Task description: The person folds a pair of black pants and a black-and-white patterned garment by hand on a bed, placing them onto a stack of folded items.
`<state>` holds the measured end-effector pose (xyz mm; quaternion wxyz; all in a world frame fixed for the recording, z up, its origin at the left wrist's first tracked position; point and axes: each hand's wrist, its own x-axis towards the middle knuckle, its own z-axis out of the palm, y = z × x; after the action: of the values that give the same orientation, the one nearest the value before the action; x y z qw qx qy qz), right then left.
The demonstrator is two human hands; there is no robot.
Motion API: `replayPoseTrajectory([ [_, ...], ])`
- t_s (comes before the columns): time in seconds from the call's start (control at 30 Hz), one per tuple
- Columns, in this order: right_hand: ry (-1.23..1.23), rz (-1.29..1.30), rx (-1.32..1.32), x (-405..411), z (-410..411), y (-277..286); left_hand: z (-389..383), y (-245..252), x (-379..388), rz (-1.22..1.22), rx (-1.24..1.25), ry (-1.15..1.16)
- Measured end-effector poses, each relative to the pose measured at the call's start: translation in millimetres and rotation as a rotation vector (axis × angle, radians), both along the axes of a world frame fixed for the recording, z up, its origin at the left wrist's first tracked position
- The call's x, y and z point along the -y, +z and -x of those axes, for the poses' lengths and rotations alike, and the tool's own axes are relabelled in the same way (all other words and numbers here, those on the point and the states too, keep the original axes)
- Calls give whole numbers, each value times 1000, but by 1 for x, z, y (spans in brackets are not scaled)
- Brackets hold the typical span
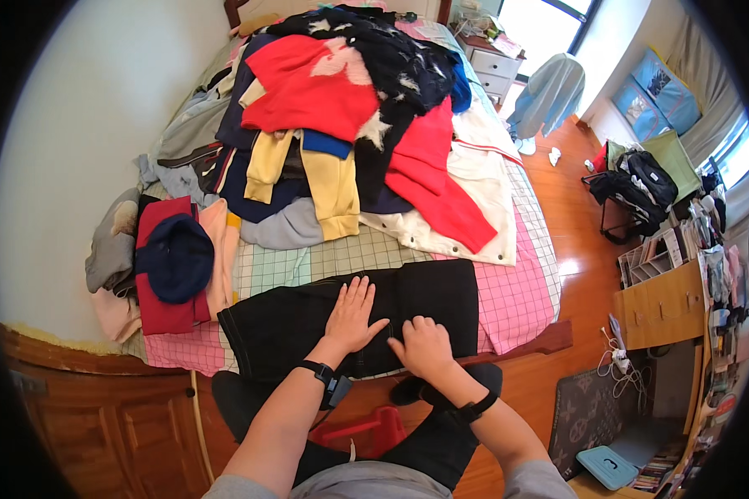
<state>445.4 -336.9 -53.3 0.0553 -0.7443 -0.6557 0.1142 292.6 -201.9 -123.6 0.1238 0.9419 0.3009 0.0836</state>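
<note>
A black garment (437,299) with contrast stitching, possibly jeans, lies folded along the near edge of the bed. My left hand (351,315) rests flat on its middle, palm down, fingers extended and thumb out to the side. Just to the right, my right hand (423,346) touches the same cloth with curled fingers. Whether it pinches the fabric is hidden. Past the garment rises a large heap of clothes, with a red knit sweater (312,90), a black star-patterned sweater (406,56) and a white buttoned garment (480,206).
On the left, a dark blue knit hat (180,259) sits on a folded red garment (168,318), beside a rolled grey garment (113,240). A red plastic stool (387,430) is between my legs. To the right stand a folding chair (671,162) holding a black bag and a wooden desk (658,305).
</note>
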Motion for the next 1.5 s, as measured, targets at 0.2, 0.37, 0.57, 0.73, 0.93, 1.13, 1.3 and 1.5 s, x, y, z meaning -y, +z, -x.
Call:
replayPoseTrajectory([
  [0.2, 11, -290, 64, -22, -42, -17, 3, 5, 2, 1, -24, 20],
  [0.37, 70, -65, 98, -16, -73, -45, 3, 4, -1, 24, -54, 19],
  [0.57, 156, 35, 107, 25, -85, -36, 5, 3, -2, 66, -79, 30],
  [0.73, -404, -400, -199, 25, -120, -61, 0, 7, -1, 78, -91, 27],
  [0.93, -771, -55, -376, 1, -132, -40, 6, 2, -2, 80, -45, 16],
  [1.13, -769, -279, -834, 14, -183, -53, -18, 0, 1, 102, 22, -79],
  [1.3, -772, -257, -490, 42, -225, -59, -67, -4, 12, 83, 9, -122],
  [1.5, -681, -352, -225, 77, -214, -64, -70, -4, 18, 90, 6, -125],
])
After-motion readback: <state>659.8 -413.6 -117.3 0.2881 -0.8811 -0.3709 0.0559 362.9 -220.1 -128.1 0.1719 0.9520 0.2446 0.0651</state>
